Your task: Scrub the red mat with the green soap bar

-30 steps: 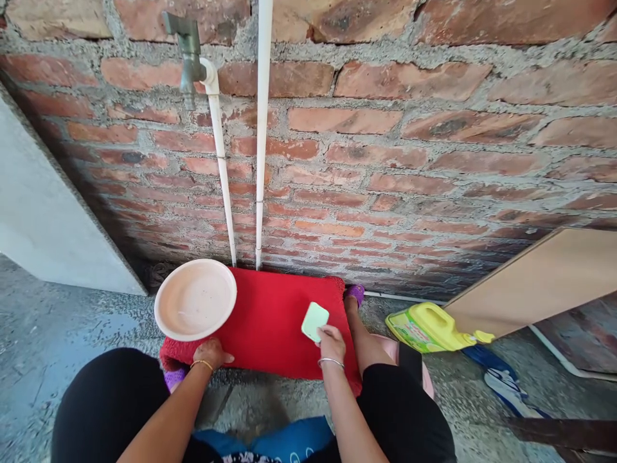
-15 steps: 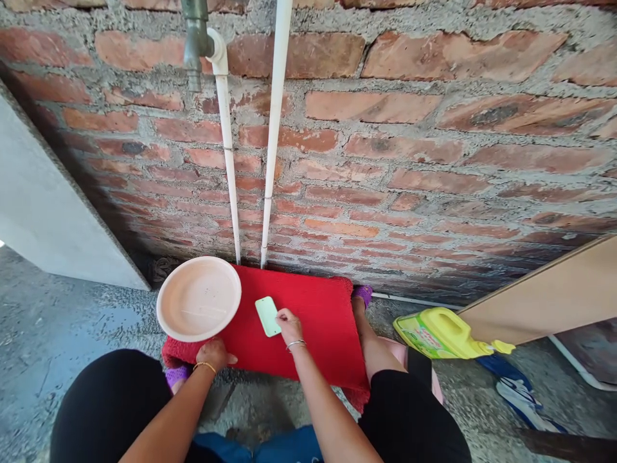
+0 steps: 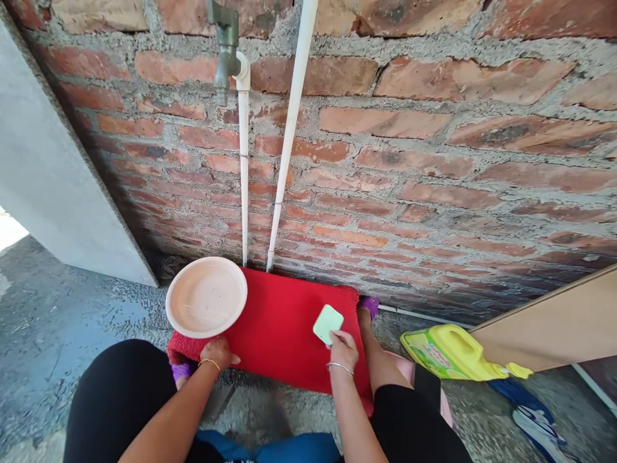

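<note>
A red mat [image 3: 284, 328] with fuzzy edges is draped over something low that it hides, between my knees and the wall. On its left end sits a round, pale pink basin [image 3: 206, 298]. My left hand [image 3: 216, 353] is closed at the mat's front edge, just below the basin rim, thumb pointing right; its other fingers are partly hidden. Over the mat's right part, my right hand [image 3: 344, 350] pinches a small, flat, pale green plastic piece with rounded corners [image 3: 328, 323] by its near edge. Whether the piece touches the mat, I cannot tell.
A brick wall [image 3: 409, 154] rises behind the mat, with a tap [image 3: 224, 54] and white pipes [image 3: 289, 141]. A grey slab [image 3: 62, 148] leans at left. To the right lie a yellow jug [image 3: 450, 350], a slipper [image 3: 537, 427] and a tan board [image 3: 554, 321].
My right hand has carried the pale green piece rightward across the mat from its middle. My left hand stays at the mat's front edge beside the basin. The whole view has shifted slightly.
</note>
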A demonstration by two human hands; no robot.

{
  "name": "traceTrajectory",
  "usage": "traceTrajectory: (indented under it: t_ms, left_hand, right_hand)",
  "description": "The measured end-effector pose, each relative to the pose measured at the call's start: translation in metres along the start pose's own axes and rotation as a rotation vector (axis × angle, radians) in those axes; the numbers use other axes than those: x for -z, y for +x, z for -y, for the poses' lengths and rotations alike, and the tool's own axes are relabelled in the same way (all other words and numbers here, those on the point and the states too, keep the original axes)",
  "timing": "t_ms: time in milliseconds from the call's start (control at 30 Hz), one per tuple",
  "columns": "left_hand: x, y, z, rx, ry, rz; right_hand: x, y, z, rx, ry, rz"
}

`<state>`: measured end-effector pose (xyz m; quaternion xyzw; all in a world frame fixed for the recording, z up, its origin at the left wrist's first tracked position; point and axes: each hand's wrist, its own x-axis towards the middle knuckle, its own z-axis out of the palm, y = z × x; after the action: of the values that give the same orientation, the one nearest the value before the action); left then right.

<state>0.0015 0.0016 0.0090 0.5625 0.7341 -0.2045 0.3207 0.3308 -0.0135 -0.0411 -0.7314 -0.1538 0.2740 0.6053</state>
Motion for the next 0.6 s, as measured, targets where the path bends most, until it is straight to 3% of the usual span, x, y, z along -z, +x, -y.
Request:
traceTrajectory:
  t_ms: [167,300,400,533,600]
  left_hand:
    - [-0.002,0.003,0.001,0.021,-0.027,-0.012]
    - [-0.003,0.005,0.001,0.01,-0.037,-0.014]
    - [-0.001,0.003,0.0,0.016,-0.037,-0.008]
    - [0.001,0.002,0.0,0.015,-0.038,0.005]
    - [0.001,0.002,0.0,0.006,-0.037,0.003]
  right_hand:
    - [-0.098,-0.048,-0.001,0.113,-0.194,0.45]
    - [-0.152,-0.075,-0.009,0.161,-0.277,0.611]
    - [-0.163,-0.08,-0.015,0.14,-0.318,0.634]
    - [-0.155,-0.08,-0.015,0.12,-0.484,0.614]
    - [-0.152,-0.083,-0.013,0.036,-0.54,0.659]
